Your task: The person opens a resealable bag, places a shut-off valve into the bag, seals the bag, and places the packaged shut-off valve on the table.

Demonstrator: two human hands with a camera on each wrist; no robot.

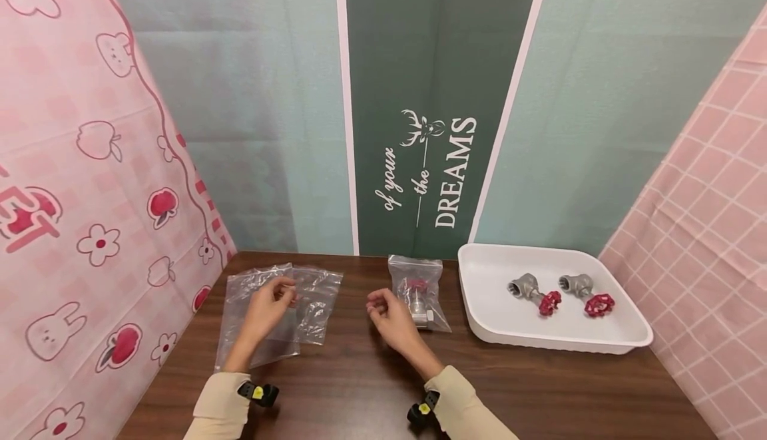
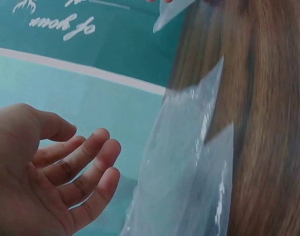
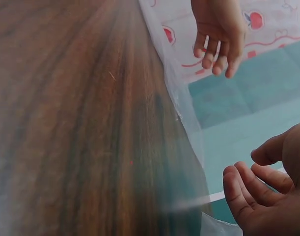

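My left hand (image 1: 269, 303) hovers over clear plastic bags (image 1: 317, 307) that lie overlapping on the left of the table. Its fingers are relaxed and hold nothing, as the left wrist view of the hand (image 2: 66, 172) also shows. My right hand (image 1: 392, 320) is near the middle, loosely bent with nothing in it; the right wrist view shows the hand (image 3: 262, 187) with a gap between thumb and fingers. Just right of it lies a clear zip bag (image 1: 440, 313) containing a metal valve (image 1: 417, 303) with a red handwheel, partly blurred by the plastic.
A white tray (image 1: 491, 330) stands on the right of the brown wooden table (image 1: 341, 387). Inside it lie a left valve (image 1: 526, 286) and a right valve (image 1: 576, 285), both with red handwheels. Printed cloth (image 1: 287, 127) hangs behind the table and on both sides.
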